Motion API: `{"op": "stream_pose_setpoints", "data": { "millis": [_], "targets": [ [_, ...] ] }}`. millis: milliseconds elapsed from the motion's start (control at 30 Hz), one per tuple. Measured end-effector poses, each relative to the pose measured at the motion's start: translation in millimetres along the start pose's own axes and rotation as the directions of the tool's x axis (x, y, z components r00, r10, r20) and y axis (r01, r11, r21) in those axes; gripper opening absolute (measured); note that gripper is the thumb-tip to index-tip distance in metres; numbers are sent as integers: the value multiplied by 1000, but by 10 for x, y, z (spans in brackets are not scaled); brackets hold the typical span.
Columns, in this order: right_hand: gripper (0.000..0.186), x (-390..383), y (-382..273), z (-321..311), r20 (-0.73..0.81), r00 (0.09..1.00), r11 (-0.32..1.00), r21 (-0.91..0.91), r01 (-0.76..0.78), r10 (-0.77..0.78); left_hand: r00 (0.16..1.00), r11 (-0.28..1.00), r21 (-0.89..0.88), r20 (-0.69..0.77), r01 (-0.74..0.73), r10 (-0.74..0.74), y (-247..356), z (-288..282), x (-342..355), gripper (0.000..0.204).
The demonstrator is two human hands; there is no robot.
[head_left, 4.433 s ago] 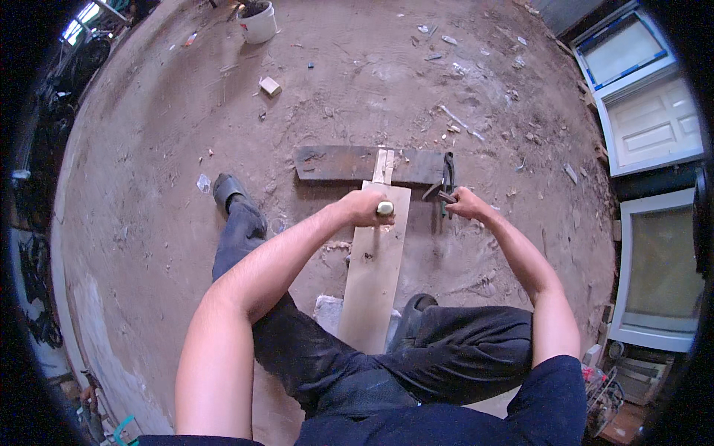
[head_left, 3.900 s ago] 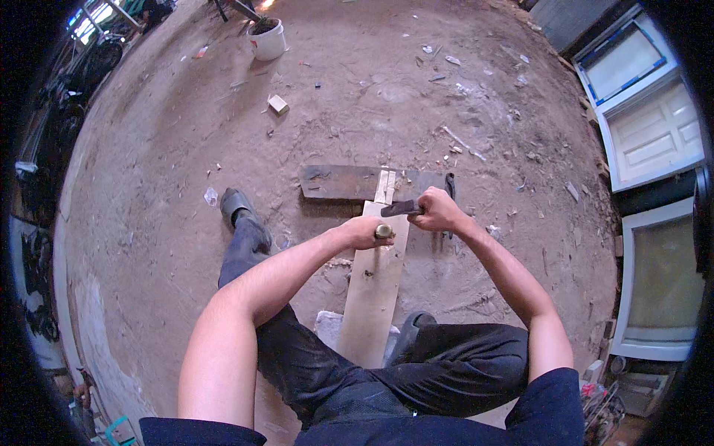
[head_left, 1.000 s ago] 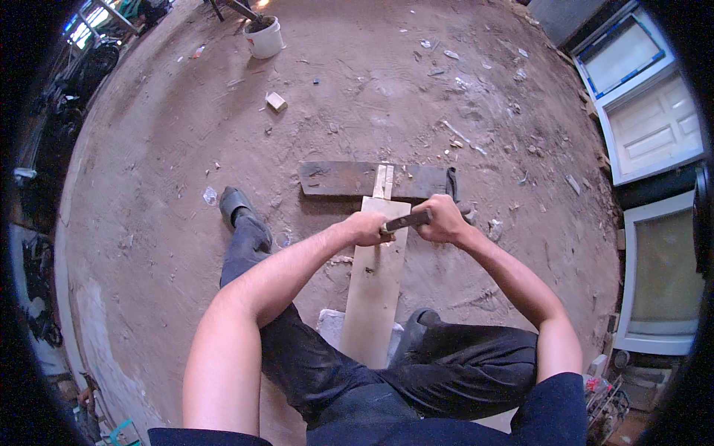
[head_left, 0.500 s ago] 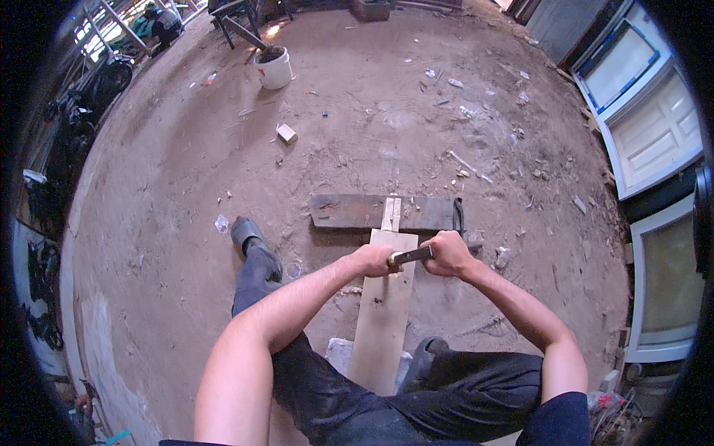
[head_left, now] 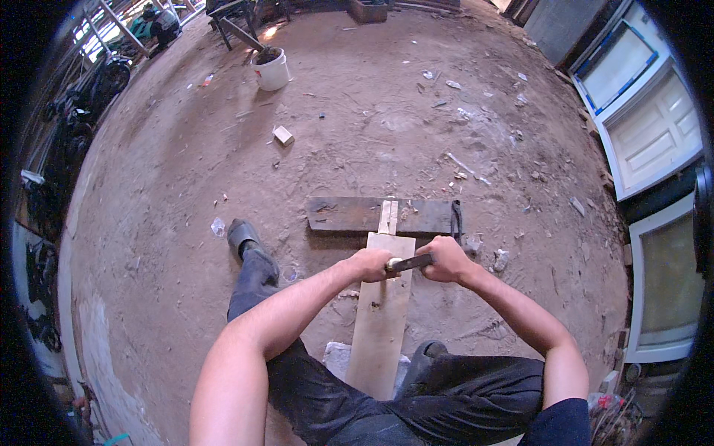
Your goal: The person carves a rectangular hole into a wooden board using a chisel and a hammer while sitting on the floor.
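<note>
A pale wooden board (head_left: 381, 320) slopes from between my legs up to a dark, worn plank (head_left: 338, 214) lying crosswise on the ground. The board's narrow, cut end piece (head_left: 388, 217) rests over that plank. Above the board, my left hand (head_left: 368, 265) is closed around an upright tool with a round, pale yellow top; its lower part is mostly hidden, so its kind is unclear. My right hand (head_left: 448, 261) grips a dark, flat metal bar (head_left: 415, 262), whose left end meets or overlaps the round top. A dark hole or knot (head_left: 375, 304) marks the board below my hands.
Wood chips and litter lie scattered over the dirt floor (head_left: 357, 141). Ahead stand a white bucket (head_left: 273, 72) and a small wood block (head_left: 283, 135). White door panels (head_left: 654, 126) lean along the right side. My left boot (head_left: 242, 236) is planted left of the board.
The whole view has shifted slightly. My right hand and the metal bar sit a touch lower against the board; my left hand keeps its hold on the upright tool.
</note>
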State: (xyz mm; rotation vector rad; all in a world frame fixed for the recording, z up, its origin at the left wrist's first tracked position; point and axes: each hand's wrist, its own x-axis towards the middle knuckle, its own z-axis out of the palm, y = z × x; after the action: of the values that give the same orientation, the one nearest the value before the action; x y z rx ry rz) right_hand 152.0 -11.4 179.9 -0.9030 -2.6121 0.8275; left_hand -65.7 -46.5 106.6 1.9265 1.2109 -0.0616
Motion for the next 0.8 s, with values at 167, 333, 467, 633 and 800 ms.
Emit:
{"op": "stream_pose_setpoints", "data": {
  "millis": [167, 333, 467, 633, 800],
  "targets": [
    [12, -12, 1, 24, -16, 999, 987, -157, 30, -33, 999, 1000, 11, 48, 21, -22, 58, -53, -36, 36],
    [13, -19, -26, 42, 62, 997, 982, -183, -37, 49, 996, 998, 49, 80, 39, -43, 77, -90, -66, 39],
    [14, -43, 91, 105, 66, 992, 973, -212, -88, 104, 999, 998, 67, 43, 11, -14, 105, -101, -70, 39],
    [14, -59, 35, 67, 57, 998, 981, -191, -16, 27, 998, 999, 52, 55, 1, -4, 136, -113, -96, 36],
    [13, -31, 18, 67, 41, 998, 982, -184, 50, -43, 998, 997, 62, 50, -49, 46, 56, -67, -74, 29]
  ]
}}
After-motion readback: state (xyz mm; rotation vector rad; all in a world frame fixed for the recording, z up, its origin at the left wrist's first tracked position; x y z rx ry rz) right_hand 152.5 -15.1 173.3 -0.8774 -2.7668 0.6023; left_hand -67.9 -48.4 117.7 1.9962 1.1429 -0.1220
